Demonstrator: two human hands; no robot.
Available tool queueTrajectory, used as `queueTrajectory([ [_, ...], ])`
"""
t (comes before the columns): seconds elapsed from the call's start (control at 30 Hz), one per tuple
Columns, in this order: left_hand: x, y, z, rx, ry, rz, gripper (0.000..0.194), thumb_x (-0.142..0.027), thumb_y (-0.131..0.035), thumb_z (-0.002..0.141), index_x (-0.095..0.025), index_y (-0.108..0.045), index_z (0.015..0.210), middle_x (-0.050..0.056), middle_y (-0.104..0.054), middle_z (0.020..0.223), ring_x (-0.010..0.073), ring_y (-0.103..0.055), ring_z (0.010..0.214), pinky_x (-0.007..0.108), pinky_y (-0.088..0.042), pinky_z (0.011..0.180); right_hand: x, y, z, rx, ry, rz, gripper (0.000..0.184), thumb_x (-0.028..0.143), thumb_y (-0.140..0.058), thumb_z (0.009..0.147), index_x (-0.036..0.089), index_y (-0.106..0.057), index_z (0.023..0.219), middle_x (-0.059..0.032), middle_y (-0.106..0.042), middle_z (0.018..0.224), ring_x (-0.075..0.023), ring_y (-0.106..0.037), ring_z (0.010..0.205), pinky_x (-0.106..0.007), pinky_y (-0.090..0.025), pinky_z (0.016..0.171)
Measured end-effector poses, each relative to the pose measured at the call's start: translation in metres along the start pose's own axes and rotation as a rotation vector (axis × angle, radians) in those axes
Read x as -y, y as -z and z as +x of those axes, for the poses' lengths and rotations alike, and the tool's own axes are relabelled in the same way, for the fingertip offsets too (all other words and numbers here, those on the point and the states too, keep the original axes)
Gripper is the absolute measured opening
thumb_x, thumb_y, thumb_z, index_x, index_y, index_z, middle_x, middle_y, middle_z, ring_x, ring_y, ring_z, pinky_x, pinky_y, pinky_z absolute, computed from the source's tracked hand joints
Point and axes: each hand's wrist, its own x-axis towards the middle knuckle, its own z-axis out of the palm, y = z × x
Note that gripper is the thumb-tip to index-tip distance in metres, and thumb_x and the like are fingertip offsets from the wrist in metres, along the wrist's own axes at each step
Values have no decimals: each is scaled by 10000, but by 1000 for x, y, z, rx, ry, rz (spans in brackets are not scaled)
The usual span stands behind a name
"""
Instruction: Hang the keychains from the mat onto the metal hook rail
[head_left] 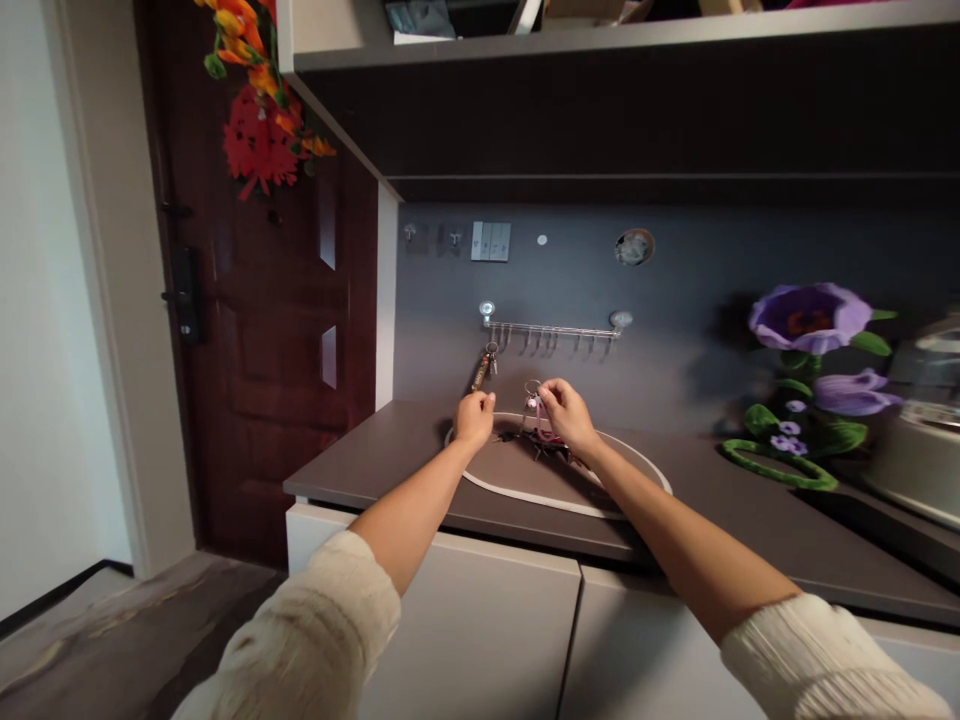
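Observation:
My right hand [568, 414] pinches a key ring [532, 388] in front of the hook rack [555, 330]. A small pale charm and a pink strap [541, 422] hang from that ring. To its left, my left hand [473, 420] is closed, and what its fingers hold, if anything, is hidden. Just above it, a keychain with a brown fob [480, 373] and small keys [493, 363] hangs at the rack's left end; I cannot tell whether my fingers touch the fob. Below and between my hands lies a dark bunch of items [553, 449] on an oval tray with a white rim [536, 494].
The tray rests on a dark countertop [352, 455] above pale cabinet doors [457, 620]. Purple artificial flowers [810, 318] and a pale appliance [919, 430] stand at right. An upper cabinet [600, 115] overhangs the counter. A dark red door [255, 400] is at left.

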Motion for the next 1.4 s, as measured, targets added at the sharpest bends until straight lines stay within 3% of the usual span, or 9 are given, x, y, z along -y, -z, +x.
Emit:
queueTrajectory([
  [0.27, -2, 1, -1, 4, 22, 189, 332, -322, -369, 850, -163, -606, 680, 61, -646, 752, 144, -548, 705, 249, -336, 631, 7, -12, 36, -65, 17, -52, 204, 372, -453, 743, 176, -508, 757, 1, -549, 686, -121, -482, 633, -251, -387, 628],
  [0.5, -4, 0, -3, 7, 8, 257, 336, -320, -351, 865, -174, -598, 690, 59, -641, 773, 143, -549, 722, 249, -334, 640, 10, -27, 61, -42, -49, -8, 150, 328, -464, 733, 182, -494, 748, 13, -540, 672, -113, -498, 584, -243, -409, 573],
  [1.0, -5, -5, -3, 30, 50, 330, 337, -318, -325, 879, -179, -600, 743, 74, -644, 850, 163, -565, 799, 263, -343, 666, -16, -71, 119, -246, -131, -78, 141, 291, -456, 721, 178, -540, 709, -20, -593, 688, -146, -546, 695, -279, -435, 707],
  [1.17, -5, -6, -4, 22, 38, 318, 331, -315, -332, 877, -178, -594, 728, 83, -644, 847, 175, -567, 802, 272, -347, 664, -16, -86, 129, -316, -169, -91, 132, 273, -460, 710, 180, -545, 672, -33, -597, 654, -153, -557, 669, -276, -442, 691],
  [1.4, -4, -7, -3, 23, 34, 305, 321, -314, -343, 871, -179, -595, 724, 93, -643, 853, 183, -568, 796, 282, -352, 657, -25, -88, 130, -350, -207, -118, 187, 255, -459, 695, 178, -563, 560, -54, -588, 552, -174, -574, 625, -274, -444, 645],
])
